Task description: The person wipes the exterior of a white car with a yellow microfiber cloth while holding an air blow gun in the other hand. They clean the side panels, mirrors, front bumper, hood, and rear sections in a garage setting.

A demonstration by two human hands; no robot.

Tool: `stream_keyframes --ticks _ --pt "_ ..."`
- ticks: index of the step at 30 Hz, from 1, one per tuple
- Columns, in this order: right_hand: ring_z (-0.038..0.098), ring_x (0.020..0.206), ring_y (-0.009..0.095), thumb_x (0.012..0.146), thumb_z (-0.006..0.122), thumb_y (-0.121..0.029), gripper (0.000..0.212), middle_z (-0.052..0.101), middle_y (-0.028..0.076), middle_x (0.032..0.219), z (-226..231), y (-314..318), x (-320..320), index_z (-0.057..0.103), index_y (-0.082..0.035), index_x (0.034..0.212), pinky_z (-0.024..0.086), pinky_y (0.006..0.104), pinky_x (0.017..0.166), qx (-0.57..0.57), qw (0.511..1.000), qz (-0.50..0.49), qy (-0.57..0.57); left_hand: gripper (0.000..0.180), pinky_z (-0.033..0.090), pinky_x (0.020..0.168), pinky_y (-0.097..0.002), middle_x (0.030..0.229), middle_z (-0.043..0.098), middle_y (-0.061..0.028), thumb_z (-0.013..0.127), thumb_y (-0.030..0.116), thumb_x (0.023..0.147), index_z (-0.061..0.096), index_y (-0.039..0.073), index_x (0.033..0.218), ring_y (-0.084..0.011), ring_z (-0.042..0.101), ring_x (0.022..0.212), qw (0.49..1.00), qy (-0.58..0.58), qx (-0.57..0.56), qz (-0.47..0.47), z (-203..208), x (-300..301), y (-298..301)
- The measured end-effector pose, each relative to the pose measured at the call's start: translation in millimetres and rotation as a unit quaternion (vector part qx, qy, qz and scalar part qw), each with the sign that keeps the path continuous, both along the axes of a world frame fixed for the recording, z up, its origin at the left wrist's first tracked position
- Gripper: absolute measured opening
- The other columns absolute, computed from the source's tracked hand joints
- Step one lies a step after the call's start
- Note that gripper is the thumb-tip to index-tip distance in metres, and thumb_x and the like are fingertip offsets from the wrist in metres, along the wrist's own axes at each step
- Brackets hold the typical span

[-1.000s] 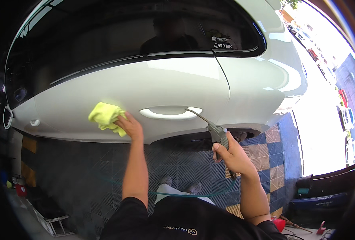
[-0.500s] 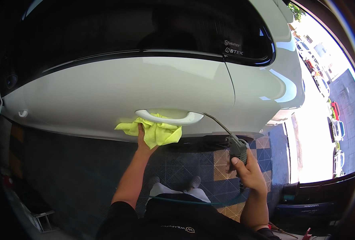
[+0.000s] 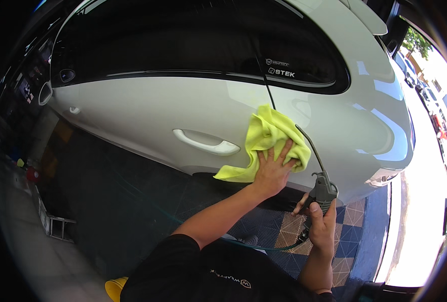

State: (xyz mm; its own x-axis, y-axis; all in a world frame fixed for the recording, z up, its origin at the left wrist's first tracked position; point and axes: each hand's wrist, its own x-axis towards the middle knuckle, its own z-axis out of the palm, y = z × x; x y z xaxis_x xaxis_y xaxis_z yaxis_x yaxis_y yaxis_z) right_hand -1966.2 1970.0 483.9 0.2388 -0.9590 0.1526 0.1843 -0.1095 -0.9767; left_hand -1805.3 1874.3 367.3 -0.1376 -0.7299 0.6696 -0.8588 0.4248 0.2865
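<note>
My left hand (image 3: pixel 272 173) lies with fingers spread on a yellow-green microfibre cloth (image 3: pixel 268 132), pressing it against the white car's side (image 3: pixel 203 105). The cloth covers the panel behind the door handle (image 3: pixel 205 143), and one corner trails down toward the handle's lower side. In my right hand (image 3: pixel 322 224) is a grey air blow gun (image 3: pixel 324 191), my fingers wrapped round its grip. Its thin bent nozzle (image 3: pixel 311 143) points up beside the cloth's right edge. Whether the nozzle tip touches the paint I cannot tell.
A teal hose (image 3: pixel 263 246) runs from the blow gun across my front. Dark, blue and tan tiles (image 3: pixel 347 226) cover the floor by the car. At the left stand a metal step stool (image 3: pixel 59 226) and a side mirror (image 3: pixel 45 93); something yellow (image 3: pixel 115 288) sits at the lower left.
My left hand has moved the cloth from behind the door handle rightward onto the panel beyond it. The blow gun has shifted right, its nozzle now away from the handle. The view has turned.
</note>
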Motion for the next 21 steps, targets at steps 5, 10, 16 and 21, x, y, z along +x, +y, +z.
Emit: stream_keyframes --ticks 5,10,16,21 --pt "0.063 0.077 0.018 0.102 0.056 -0.020 0.032 0.060 0.011 0.093 -3 -14 -10 0.044 0.003 0.122 0.055 0.0326 0.071 0.006 0.998 -0.011 0.058 0.049 0.012 0.105 -0.0813 0.139 0.052 -0.0178 0.066 0.036 0.084 0.063 0.018 0.129 -0.0421 0.033 0.142 0.999 -0.034 -0.026 0.033 11 59 -30" --pt "0.063 0.074 0.016 0.102 0.057 -0.023 0.034 0.061 0.008 0.089 -2 -15 3 0.045 0.003 0.122 0.055 0.0308 0.069 0.036 0.996 -0.048 0.062 0.065 0.010 0.112 -0.0722 0.149 0.041 -0.0266 0.046 0.048 0.099 0.048 -0.001 0.141 -0.0455 0.021 0.147 0.933 0.066 -0.024 0.354 79 290 -90" --pt "0.064 0.072 0.016 0.101 0.059 -0.026 0.041 0.063 0.007 0.078 -9 -9 46 0.045 0.003 0.126 0.053 0.0309 0.070 0.021 0.979 -0.016 0.203 0.069 0.011 0.117 -0.0638 0.159 0.028 -0.0239 0.039 0.050 0.102 0.037 -0.001 0.149 -0.0408 0.015 0.151 0.933 0.083 -0.018 0.350 72 401 -123" --pt "0.064 0.074 0.017 0.101 0.058 -0.030 0.054 0.063 0.009 0.077 9 -42 57 0.039 0.006 0.136 0.052 0.0322 0.072 0.035 0.968 -0.168 0.181 0.057 0.005 0.117 -0.0657 0.159 0.032 -0.0183 0.050 0.031 0.099 0.043 0.004 0.148 -0.0452 0.012 0.151 0.971 -0.142 -0.037 0.187 69 311 -84"
